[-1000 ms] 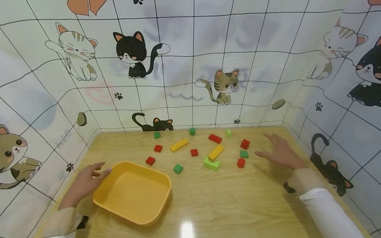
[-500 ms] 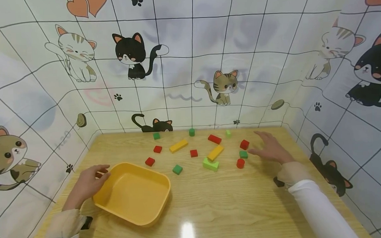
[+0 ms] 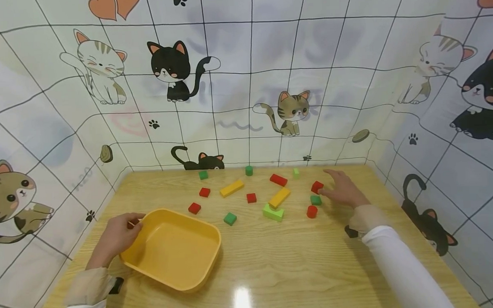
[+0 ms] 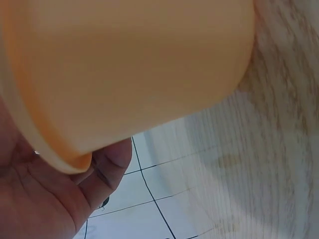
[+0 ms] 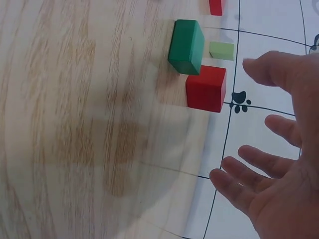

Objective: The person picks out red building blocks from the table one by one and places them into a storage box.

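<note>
A yellow plastic tray [image 3: 172, 251] stands at the left of the table. My left hand [image 3: 119, 235] grips its rim at the far left corner; in the left wrist view, curled fingers [image 4: 107, 169] sit at the rim's edge. On the right, my right hand [image 3: 342, 190] reaches over the table beside a red cube [image 3: 316, 187], thumb and fingers spread with nothing between them. A green block [image 3: 315, 200] lies just in front of that cube, and a red cylinder [image 3: 311, 211] nearer me. The right wrist view shows a gap between the fingertips and the red cube [image 5: 206, 88].
Several red, green and yellow blocks are scattered across the back of the table [image 3: 274, 262]. One yellow bar [image 3: 279, 197] leans on a light green block [image 3: 273, 212]. A cat-patterned curtain [image 3: 236, 91] surrounds the back and sides.
My right hand has moved left to the red cube, its fingers still spread. The left hand has shifted slightly right and closed on the tray's rim. The blocks stay put.
</note>
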Motion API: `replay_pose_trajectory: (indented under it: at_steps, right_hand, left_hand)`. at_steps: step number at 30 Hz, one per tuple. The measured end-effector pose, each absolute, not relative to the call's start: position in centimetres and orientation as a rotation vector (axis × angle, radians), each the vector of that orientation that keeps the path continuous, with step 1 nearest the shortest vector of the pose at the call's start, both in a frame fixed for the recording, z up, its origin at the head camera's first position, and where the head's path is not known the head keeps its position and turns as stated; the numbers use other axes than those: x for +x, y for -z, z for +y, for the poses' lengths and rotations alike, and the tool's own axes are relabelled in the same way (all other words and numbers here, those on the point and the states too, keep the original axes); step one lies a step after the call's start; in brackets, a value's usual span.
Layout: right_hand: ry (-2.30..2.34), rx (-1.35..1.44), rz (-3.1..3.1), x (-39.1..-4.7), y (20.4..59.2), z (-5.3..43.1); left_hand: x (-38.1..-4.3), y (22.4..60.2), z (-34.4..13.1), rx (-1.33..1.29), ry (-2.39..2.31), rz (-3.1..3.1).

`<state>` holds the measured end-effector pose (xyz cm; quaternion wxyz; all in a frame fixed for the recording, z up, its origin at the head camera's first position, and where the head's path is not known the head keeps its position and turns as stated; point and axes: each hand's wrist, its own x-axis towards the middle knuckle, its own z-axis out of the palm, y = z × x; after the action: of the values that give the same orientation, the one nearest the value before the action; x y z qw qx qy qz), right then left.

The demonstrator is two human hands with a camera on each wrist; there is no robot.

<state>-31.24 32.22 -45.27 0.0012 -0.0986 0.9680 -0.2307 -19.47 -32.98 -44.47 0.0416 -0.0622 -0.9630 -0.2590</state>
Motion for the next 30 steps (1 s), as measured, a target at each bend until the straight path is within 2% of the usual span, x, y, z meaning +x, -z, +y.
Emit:
replay_pose_trajectory:
  at_steps: [30]
  right_hand:
    - [0.808, -0.332, 3.033, -33.2, 47.3, 29.8]
  left_hand:
    - [-19.6, 43.8, -32.0, -0.083, 0.731, -2.955]
